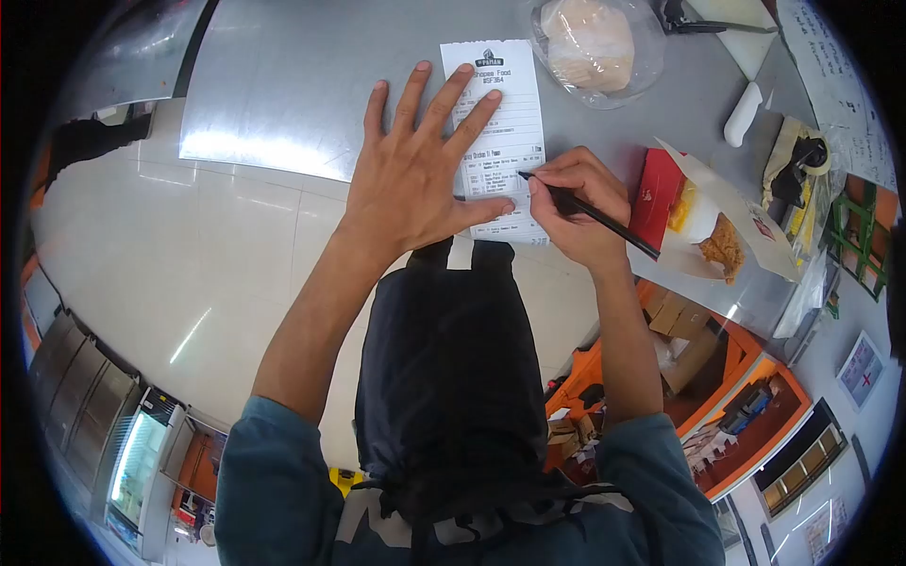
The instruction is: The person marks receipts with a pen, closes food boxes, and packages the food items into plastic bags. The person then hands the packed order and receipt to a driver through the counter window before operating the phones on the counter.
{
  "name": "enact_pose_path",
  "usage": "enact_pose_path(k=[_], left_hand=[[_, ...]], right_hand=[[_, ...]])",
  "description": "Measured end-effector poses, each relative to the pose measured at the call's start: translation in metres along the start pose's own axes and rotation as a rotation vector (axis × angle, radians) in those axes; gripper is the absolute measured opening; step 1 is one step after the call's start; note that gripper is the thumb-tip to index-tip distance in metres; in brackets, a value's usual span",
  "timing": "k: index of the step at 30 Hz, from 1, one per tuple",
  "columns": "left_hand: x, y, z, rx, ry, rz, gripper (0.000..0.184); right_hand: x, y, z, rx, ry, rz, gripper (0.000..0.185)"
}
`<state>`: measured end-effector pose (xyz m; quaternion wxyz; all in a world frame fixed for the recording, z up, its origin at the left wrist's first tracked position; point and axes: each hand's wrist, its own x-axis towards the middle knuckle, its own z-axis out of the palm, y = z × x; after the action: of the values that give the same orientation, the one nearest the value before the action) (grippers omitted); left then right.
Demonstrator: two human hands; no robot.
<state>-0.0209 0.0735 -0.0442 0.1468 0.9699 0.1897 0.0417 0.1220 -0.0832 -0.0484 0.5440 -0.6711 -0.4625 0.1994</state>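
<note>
A printed paper receipt (505, 118) lies on the metal table, its lower end at the table's front edge. My left hand (406, 174) is spread over the receipt's left side, with fingertips and thumb resting on the paper. In my right hand (587, 203) is a black pen (609, 222), its tip on or just over the printed lines. To the right of that hand stands an open red and white food box (661, 189) holding rice with yellow sauce and a piece of fried chicken (725, 247).
Behind the receipt is a clear plastic bag (628, 90) with pale round food. A white-handled knife (744, 115), a tape dispenser (809, 156) and a written sheet (845, 85) are at the right. Orange shelves (755, 377) with boxes stand below the table.
</note>
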Motion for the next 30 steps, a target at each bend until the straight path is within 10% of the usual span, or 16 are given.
enact_pose_path(k=[30], left_hand=[[0.0001, 0.0018, 0.0043, -0.022, 0.036, -0.044, 0.111]], right_hand=[[-0.0074, -0.0017, -0.0058, -0.095, 0.024, -0.041, 0.022]])
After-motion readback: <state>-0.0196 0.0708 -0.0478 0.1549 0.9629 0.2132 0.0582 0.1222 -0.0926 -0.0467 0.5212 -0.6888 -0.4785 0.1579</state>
